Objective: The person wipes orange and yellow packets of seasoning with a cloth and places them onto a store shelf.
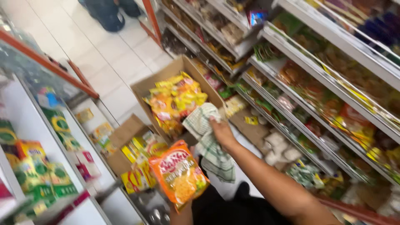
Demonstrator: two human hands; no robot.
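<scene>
My right hand [221,132] grips a white-and-green checked cloth [208,141] that hangs down over the near corner of an open cardboard box [143,89]. The box is full of yellow and orange snack packets [175,100]. My left hand is almost hidden at the bottom edge; it holds up an orange snack packet [179,175] by its lower end, just below the cloth. The picture is blurred by motion.
A second open box [125,135] with yellow packets sits on the floor left of me. Shelves packed with goods [329,96] run along the right. White shelves [54,166] with green and orange packs stand at the left. Another person's legs [110,12] stand far up the tiled aisle.
</scene>
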